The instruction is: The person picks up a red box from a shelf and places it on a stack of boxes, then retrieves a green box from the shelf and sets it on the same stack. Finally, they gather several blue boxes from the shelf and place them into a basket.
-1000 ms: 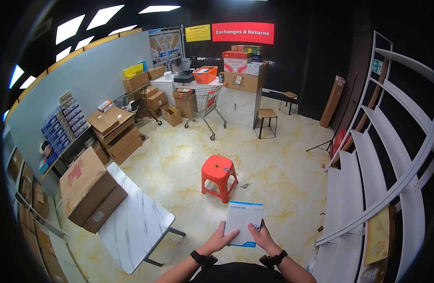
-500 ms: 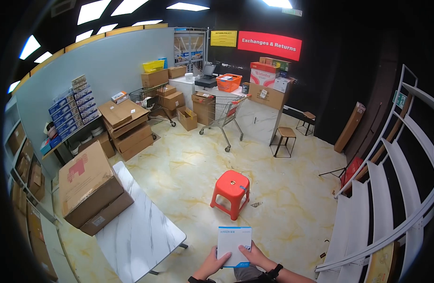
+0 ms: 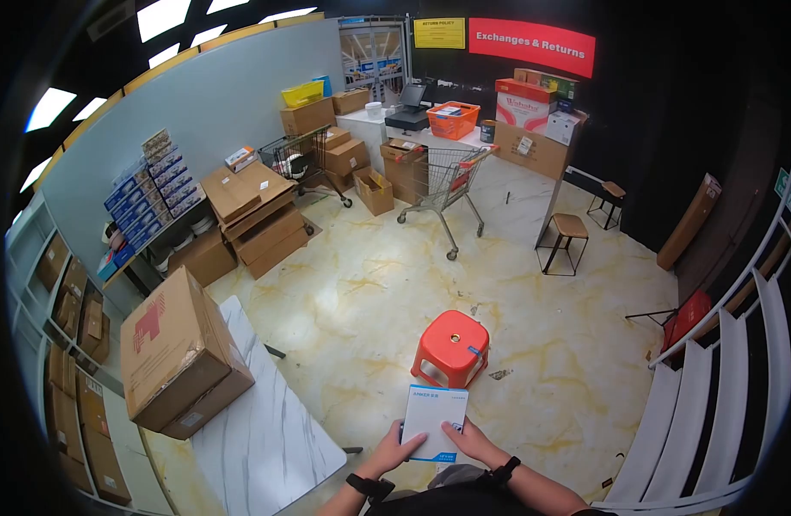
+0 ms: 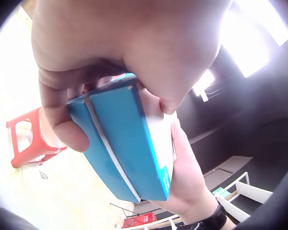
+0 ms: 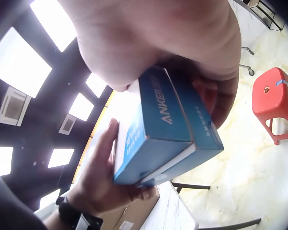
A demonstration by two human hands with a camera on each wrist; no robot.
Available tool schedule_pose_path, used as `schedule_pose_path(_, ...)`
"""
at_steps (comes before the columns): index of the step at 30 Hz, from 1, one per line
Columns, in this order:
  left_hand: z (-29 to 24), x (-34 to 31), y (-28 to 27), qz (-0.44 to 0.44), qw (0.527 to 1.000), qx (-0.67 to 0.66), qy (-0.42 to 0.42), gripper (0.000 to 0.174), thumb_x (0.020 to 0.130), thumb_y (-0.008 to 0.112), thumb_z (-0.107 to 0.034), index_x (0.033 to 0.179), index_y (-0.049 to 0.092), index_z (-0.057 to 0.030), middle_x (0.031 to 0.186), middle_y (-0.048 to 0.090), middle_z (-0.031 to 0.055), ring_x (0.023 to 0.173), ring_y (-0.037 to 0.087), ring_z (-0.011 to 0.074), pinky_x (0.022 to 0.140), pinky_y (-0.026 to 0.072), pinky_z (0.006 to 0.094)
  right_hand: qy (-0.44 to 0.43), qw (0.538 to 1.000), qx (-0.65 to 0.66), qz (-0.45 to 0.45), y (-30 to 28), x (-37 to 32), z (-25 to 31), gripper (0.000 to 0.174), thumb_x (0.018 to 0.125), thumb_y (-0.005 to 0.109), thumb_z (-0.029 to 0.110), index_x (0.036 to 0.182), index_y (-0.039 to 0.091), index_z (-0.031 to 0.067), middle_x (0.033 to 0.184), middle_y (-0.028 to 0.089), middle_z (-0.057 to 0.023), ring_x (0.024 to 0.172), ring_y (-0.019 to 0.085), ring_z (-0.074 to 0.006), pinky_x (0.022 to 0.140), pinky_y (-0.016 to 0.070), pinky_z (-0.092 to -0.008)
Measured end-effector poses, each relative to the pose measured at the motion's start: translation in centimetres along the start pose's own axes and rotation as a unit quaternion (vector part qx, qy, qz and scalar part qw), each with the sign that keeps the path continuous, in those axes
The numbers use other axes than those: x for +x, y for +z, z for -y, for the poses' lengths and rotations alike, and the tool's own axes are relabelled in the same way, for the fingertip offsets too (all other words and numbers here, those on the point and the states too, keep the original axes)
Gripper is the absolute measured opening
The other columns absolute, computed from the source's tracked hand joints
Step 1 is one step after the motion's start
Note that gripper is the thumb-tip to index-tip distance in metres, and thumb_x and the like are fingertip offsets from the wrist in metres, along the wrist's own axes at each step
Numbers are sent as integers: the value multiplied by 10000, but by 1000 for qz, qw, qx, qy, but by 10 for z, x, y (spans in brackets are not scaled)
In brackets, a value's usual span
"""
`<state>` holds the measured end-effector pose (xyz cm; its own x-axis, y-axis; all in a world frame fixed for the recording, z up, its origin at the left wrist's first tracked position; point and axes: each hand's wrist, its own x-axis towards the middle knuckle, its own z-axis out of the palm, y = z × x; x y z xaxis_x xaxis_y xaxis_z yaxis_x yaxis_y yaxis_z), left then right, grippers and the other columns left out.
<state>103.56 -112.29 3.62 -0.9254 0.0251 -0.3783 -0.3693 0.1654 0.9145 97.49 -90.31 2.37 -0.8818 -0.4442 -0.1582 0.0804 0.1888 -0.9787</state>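
Observation:
A white box with blue edges (image 3: 434, 421) is held upright in front of the body by both hands. The left hand (image 3: 393, 451) grips its left side, thumb on the white face. On the right side the right hand (image 3: 473, 443) grips it, thumb also on that face. Blue sides of the box (image 4: 125, 134) show in the left wrist view, with fingers curled round one edge. In the right wrist view the blue side of the box (image 5: 165, 110) carries ANKER lettering.
A red stool (image 3: 451, 344) stands just beyond the box. To the left is a marble-patterned table (image 3: 275, 430) bearing a large carton (image 3: 184, 353). White shelves (image 3: 683, 421) line the right. Farther off are a shopping cart (image 3: 451, 185), stacked cartons and a counter.
The head view has shifted, so the room's contents sit differently in it and the stool appears closer to the box. Both hands keep their grip on the box.

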Motion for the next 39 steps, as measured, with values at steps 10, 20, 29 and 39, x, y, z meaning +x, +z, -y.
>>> schedule_pose_path(10,-39,78,-57,-60,997,-30,-29,722,926,717,-410,1373,409,67,1193,631,221,1069,639,248,895,527,353,13,996,29,86,1,140,-5,649,1007,578,424,1380,413,-81,1274,620,-197,1161,626,-262,989,491,-357)
schedule_pose_path(20,-42,226,-186,-102,993,-55,31,716,927,720,-376,1394,410,68,1296,599,234,1189,592,267,1013,465,375,-19,993,-67,90,33,330,46,651,1015,559,426,1381,415,-93,1271,628,-203,1180,625,-279,996,491,-363)
schedule_pose_path(29,-94,342,-309,-89,995,-39,21,665,949,692,-336,1380,397,75,1282,590,231,1184,587,280,1000,473,382,65,993,-46,87,56,493,110,689,1002,584,446,1399,404,-88,1306,600,-235,1224,591,-284,1020,476,-373)
schedule_pose_path(39,-142,499,-345,-8,996,-8,85,691,922,729,-330,1369,394,76,1279,584,238,1168,594,281,993,480,382,50,998,8,-27,16,611,91,702,973,626,471,1373,447,-78,1266,628,-227,1162,628,-269,981,498,-362)
